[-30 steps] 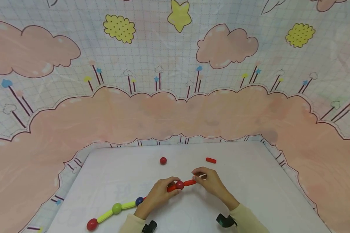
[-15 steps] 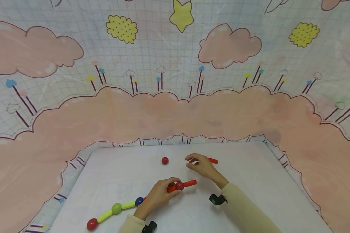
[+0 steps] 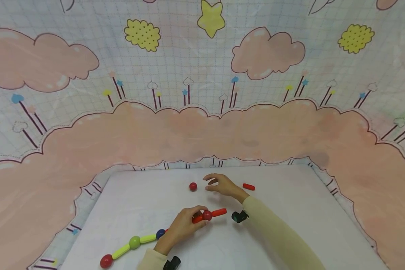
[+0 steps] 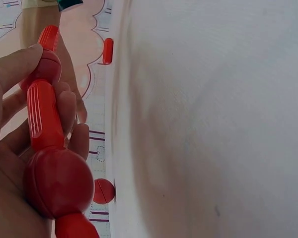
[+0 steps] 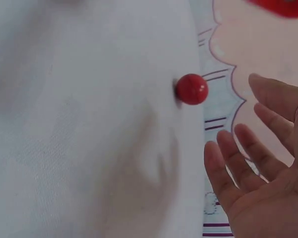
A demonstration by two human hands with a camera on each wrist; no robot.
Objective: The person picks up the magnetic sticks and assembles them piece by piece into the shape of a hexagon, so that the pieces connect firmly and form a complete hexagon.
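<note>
A chain of balls and rods runs from a red ball (image 3: 106, 261) through yellow-green rods, a green ball (image 3: 134, 242) and a blue ball (image 3: 160, 234) toward my left hand (image 3: 185, 224). That hand pinches the chain at a red ball (image 3: 207, 215), its thumb and fingers around it; a red rod (image 3: 219, 212) sticks out to the right. Part of the chain is hidden behind the left hand. My right hand (image 3: 224, 185) hovers with fingers spread and holds nothing. Just left of its fingertips lies a loose red ball (image 3: 193, 186), apart from them, also visible in the right wrist view.
A loose red rod (image 3: 248, 186) lies on the white table (image 3: 290, 225), right of my right hand near the far edge. Behind the table hangs a cloth (image 3: 202, 135) printed with clouds and stars.
My right hand has let go of the chain's red rod and moved away and left, toward the loose red ball. The left hand keeps its grip in about the same place.
</note>
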